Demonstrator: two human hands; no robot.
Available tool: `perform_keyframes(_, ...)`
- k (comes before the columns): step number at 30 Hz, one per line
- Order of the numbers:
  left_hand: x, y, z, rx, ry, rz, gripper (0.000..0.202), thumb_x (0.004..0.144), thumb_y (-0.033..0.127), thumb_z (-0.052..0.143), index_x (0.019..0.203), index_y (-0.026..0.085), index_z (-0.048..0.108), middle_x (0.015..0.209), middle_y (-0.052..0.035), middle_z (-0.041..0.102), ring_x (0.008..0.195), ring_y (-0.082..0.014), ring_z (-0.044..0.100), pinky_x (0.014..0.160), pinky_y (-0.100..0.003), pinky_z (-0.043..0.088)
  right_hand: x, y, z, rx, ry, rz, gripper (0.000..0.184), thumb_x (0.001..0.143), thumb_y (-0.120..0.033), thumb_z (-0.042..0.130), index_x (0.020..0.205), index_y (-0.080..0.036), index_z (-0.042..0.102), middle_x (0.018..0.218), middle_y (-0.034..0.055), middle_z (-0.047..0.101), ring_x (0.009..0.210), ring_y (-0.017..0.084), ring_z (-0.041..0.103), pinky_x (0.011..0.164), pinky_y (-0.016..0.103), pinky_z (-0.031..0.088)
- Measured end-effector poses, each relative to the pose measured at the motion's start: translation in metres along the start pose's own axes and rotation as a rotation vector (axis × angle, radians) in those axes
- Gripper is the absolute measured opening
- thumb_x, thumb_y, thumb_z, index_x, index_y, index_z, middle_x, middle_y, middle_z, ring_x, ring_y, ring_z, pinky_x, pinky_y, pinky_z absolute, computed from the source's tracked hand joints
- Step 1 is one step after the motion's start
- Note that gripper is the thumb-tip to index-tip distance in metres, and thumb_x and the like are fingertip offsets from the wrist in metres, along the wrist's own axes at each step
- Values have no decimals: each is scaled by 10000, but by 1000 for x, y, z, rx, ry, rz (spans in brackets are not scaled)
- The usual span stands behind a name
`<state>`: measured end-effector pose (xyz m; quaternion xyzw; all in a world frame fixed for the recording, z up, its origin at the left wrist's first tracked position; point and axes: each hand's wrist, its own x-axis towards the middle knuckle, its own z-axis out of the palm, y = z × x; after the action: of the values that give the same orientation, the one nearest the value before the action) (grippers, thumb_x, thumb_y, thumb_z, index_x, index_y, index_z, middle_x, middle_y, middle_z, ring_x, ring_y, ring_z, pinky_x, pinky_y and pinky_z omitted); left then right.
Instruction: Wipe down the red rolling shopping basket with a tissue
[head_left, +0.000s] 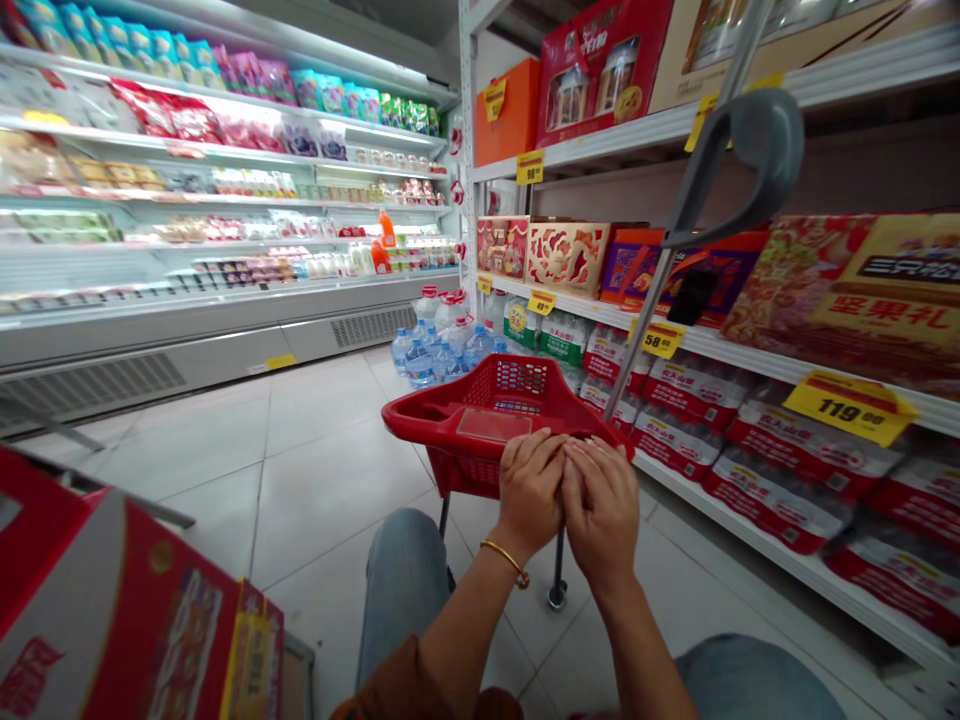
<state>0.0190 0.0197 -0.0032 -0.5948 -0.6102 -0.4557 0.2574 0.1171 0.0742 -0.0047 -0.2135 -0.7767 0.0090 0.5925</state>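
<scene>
A red plastic shopping basket [480, 425] on thin legs with wheels stands on the floor just ahead of me. My left hand [531, 490] is curled over its near rim, with a gold bracelet on the wrist. Right beside it, touching it, my right hand [602, 500] wraps the same rim, fingers bent over the edge. The fingertips of both hands are partly hidden. Behind the right hand, a slanting metal pole [637, 330] with a grey loop handle [787, 150] rises on the basket's right side.
Shelves [750, 345] with gift boxes and packs of bottled water line the right. Large water bottles [442, 345] stand on the floor beyond the basket. A lit refrigerated display [225, 335] spans the back left. At the lower left is a red box [150, 600]. My knees flank the basket.
</scene>
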Motion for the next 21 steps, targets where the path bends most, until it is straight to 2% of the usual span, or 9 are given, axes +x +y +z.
perform_keyframes(3,0,0,-1,-7,-2,11,311,921,209,414,1133,211,642,1110,-53,703,1150,-211,565,1012,-385,340,-7,0,5,-8,25,-40,275,896,-171,528,1154,-229,602,1103,94,676,1127,274,579,1020,557,414)
perform_keyframes(7,1,0,-2,19,-5,34,307,910,202,432,1132,215,643,1102,-51,706,1150,-207,569,1005,-382,347,-10,16,5,-45,45,-79,275,893,-190,549,1154,-254,604,1085,80,673,1086,265,600,1070,599,341)
perform_keyframes(13,1,0,0,46,20,33,267,904,228,507,1134,229,644,1085,-27,714,1130,-187,581,1028,-361,319,-1,33,-1,-52,85,-28,184,883,-218,570,1051,-207,645,1008,99,680,1028,253,611,1013,529,428)
perform_keyframes(17,0,0,1,40,30,34,264,898,219,519,1129,229,646,1088,-26,714,1127,-189,585,1027,-365,319,5,43,-9,14,84,154,188,908,-292,524,969,-193,671,965,86,691,968,238,628,933,473,482)
perform_keyframes(21,1,0,-1,29,44,28,257,897,211,517,1115,226,653,1072,-30,719,1113,-192,592,1022,-370,324,10,56,-14,186,19,504,331,906,-425,487,1006,-176,681,904,70,681,648,168,622,627,346,543)
